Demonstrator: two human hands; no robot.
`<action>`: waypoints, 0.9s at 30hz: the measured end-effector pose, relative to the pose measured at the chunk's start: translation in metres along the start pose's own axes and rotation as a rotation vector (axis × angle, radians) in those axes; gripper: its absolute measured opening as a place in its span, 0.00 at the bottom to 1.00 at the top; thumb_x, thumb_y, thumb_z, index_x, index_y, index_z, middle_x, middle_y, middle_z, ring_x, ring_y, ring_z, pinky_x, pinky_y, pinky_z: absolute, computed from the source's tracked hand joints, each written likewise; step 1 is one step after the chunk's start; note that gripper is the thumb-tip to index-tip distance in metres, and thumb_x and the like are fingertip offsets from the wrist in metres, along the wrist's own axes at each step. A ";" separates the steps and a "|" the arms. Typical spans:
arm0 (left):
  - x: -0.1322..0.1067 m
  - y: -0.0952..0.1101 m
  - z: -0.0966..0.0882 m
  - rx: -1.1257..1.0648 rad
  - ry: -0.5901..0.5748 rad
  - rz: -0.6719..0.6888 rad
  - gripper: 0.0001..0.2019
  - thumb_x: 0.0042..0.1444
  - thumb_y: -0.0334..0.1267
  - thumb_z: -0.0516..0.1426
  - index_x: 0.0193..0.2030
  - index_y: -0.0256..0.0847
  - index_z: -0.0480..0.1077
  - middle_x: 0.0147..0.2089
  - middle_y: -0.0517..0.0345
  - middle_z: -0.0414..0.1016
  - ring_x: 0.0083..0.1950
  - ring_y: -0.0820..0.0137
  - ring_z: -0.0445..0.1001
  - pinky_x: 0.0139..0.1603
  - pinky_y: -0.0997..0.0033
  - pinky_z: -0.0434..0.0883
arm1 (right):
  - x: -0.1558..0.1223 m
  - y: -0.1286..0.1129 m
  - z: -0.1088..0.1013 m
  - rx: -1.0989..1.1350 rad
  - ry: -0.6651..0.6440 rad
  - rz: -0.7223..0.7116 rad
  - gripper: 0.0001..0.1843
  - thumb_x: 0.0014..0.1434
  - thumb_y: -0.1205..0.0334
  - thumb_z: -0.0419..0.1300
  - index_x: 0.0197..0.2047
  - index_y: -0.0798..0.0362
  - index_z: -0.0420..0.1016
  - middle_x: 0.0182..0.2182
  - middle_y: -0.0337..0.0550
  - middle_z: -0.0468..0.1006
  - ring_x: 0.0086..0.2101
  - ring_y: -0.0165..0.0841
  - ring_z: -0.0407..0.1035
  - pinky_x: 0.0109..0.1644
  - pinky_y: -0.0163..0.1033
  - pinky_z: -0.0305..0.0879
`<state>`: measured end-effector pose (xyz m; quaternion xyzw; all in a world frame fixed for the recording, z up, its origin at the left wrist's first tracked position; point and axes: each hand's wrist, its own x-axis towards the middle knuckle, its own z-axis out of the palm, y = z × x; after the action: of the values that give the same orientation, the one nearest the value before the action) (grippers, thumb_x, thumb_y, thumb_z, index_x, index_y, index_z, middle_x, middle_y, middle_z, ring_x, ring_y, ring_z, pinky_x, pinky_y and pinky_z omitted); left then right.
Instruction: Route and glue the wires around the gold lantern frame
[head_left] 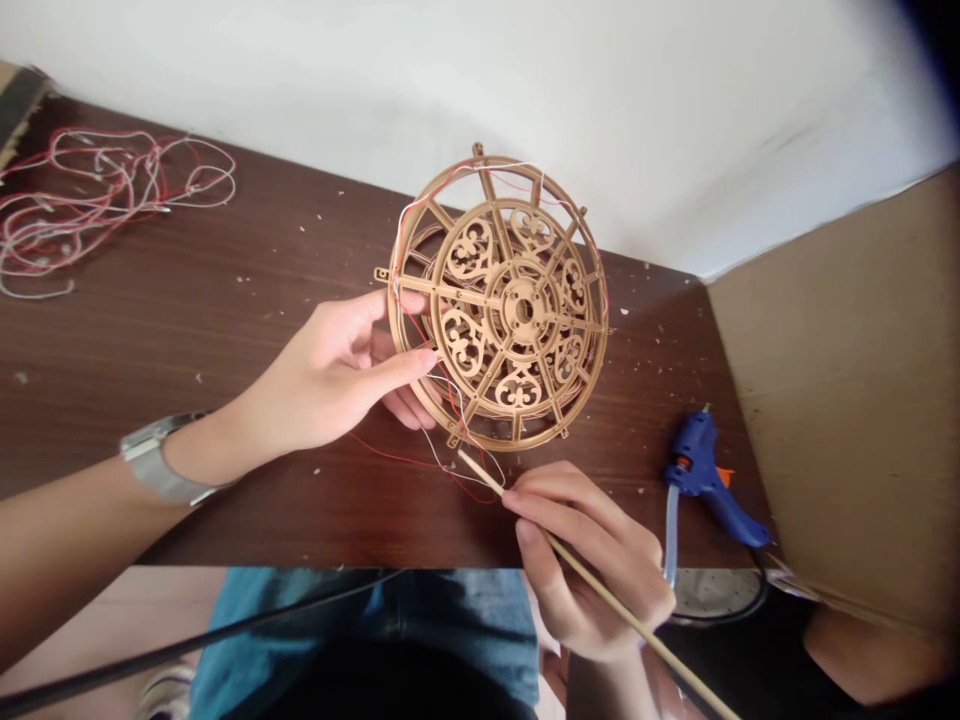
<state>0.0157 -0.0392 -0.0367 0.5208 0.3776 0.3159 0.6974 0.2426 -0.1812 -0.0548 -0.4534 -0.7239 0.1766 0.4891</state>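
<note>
My left hand [349, 365] grips the left rim of a round gold-brown openwork frame [491, 292], thumb in front and fingers behind. The frame is tilted up off the table, with spokes, scroll ornaments and small lugs around its edge. A thin red and white wire [439, 180] runs along the rim, and loose loops of it hang near the lower left. In my right hand [592, 555] is a thin wooden stick [615, 605], pinched between thumb and fingers. Its tip lies close to the lug at the frame's bottom; whether they touch I cannot tell.
A tangle of red and white wires [112, 200] lies at the left on the dark brown table [247, 330]. A blue glue gun [705, 475] with a clear glue stick rests at the right, beside a cardboard panel [840, 400]. White scraps dot the tabletop. A white wall stands behind.
</note>
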 end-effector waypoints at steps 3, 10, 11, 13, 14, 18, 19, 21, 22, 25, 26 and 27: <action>0.001 -0.003 -0.001 0.006 0.016 0.003 0.33 0.65 0.38 0.68 0.72 0.33 0.63 0.30 0.58 0.85 0.30 0.57 0.87 0.32 0.65 0.87 | 0.002 -0.003 0.000 0.062 -0.036 0.014 0.13 0.63 0.79 0.59 0.45 0.60 0.83 0.38 0.47 0.79 0.40 0.32 0.76 0.39 0.40 0.76; 0.002 -0.003 -0.002 0.025 0.014 -0.002 0.31 0.66 0.39 0.68 0.72 0.35 0.65 0.32 0.54 0.87 0.30 0.57 0.88 0.32 0.66 0.87 | -0.001 0.001 -0.007 0.289 -0.061 0.111 0.13 0.63 0.76 0.57 0.44 0.58 0.82 0.35 0.45 0.79 0.35 0.30 0.76 0.37 0.38 0.76; 0.001 -0.001 -0.001 0.029 0.012 -0.007 0.31 0.67 0.39 0.67 0.73 0.35 0.64 0.32 0.55 0.86 0.30 0.58 0.88 0.32 0.67 0.87 | -0.003 0.004 -0.009 0.274 -0.033 0.118 0.14 0.64 0.77 0.58 0.47 0.57 0.82 0.37 0.46 0.80 0.37 0.31 0.77 0.38 0.39 0.77; -0.001 0.002 0.000 0.031 0.012 -0.023 0.32 0.69 0.39 0.66 0.74 0.34 0.63 0.32 0.57 0.86 0.31 0.60 0.88 0.34 0.69 0.86 | -0.003 0.008 -0.010 0.202 0.035 0.124 0.16 0.65 0.77 0.59 0.53 0.56 0.81 0.39 0.47 0.81 0.40 0.33 0.79 0.40 0.41 0.79; -0.001 0.003 0.001 0.027 0.011 -0.030 0.32 0.69 0.39 0.66 0.75 0.33 0.62 0.32 0.58 0.86 0.32 0.61 0.88 0.35 0.70 0.86 | -0.002 0.009 -0.010 0.159 0.066 0.120 0.17 0.66 0.77 0.60 0.54 0.56 0.81 0.40 0.47 0.81 0.41 0.34 0.79 0.41 0.42 0.80; -0.001 0.002 0.001 0.001 0.012 -0.023 0.36 0.66 0.39 0.68 0.75 0.30 0.60 0.32 0.55 0.86 0.32 0.57 0.88 0.34 0.68 0.87 | 0.008 0.005 -0.005 0.082 0.091 0.071 0.14 0.66 0.78 0.61 0.50 0.57 0.82 0.41 0.47 0.82 0.41 0.33 0.79 0.42 0.41 0.80; 0.000 0.001 0.001 0.001 0.016 -0.018 0.36 0.66 0.39 0.68 0.74 0.30 0.60 0.31 0.53 0.86 0.32 0.55 0.88 0.33 0.66 0.87 | 0.010 0.003 -0.003 0.075 0.084 0.060 0.13 0.65 0.78 0.61 0.48 0.57 0.82 0.41 0.46 0.81 0.41 0.33 0.79 0.42 0.41 0.80; 0.001 -0.001 0.000 0.009 0.032 -0.023 0.36 0.65 0.39 0.68 0.74 0.30 0.60 0.31 0.53 0.85 0.32 0.53 0.88 0.33 0.64 0.87 | 0.012 -0.001 0.001 0.052 0.077 0.055 0.13 0.65 0.79 0.61 0.48 0.58 0.82 0.40 0.46 0.81 0.41 0.32 0.79 0.43 0.41 0.79; 0.001 -0.002 -0.001 0.014 0.035 -0.028 0.35 0.65 0.40 0.68 0.74 0.31 0.61 0.31 0.53 0.85 0.31 0.53 0.88 0.33 0.64 0.87 | 0.012 -0.002 0.002 0.038 0.080 0.059 0.13 0.65 0.79 0.61 0.47 0.58 0.82 0.40 0.46 0.81 0.41 0.32 0.79 0.43 0.40 0.79; 0.001 -0.003 -0.002 0.023 0.022 -0.025 0.32 0.65 0.39 0.68 0.72 0.35 0.63 0.32 0.55 0.86 0.32 0.55 0.88 0.34 0.65 0.87 | 0.012 -0.003 0.005 0.016 0.088 0.068 0.13 0.65 0.79 0.61 0.48 0.58 0.82 0.40 0.45 0.81 0.41 0.31 0.79 0.43 0.39 0.79; 0.001 -0.004 -0.002 0.023 0.017 -0.018 0.31 0.66 0.39 0.68 0.71 0.35 0.64 0.32 0.56 0.86 0.32 0.55 0.88 0.34 0.65 0.87 | 0.012 -0.002 0.006 0.009 0.089 0.072 0.13 0.65 0.79 0.61 0.48 0.58 0.82 0.40 0.45 0.81 0.41 0.31 0.79 0.43 0.39 0.79; 0.001 -0.004 -0.002 0.024 0.017 -0.013 0.31 0.66 0.39 0.68 0.71 0.36 0.64 0.32 0.56 0.85 0.32 0.55 0.88 0.33 0.65 0.87 | 0.012 -0.002 0.007 0.002 0.090 0.074 0.12 0.65 0.80 0.61 0.47 0.58 0.82 0.40 0.45 0.81 0.41 0.31 0.79 0.43 0.38 0.79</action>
<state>0.0145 -0.0384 -0.0409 0.5240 0.3908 0.3109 0.6900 0.2348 -0.1711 -0.0501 -0.4868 -0.6837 0.1746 0.5149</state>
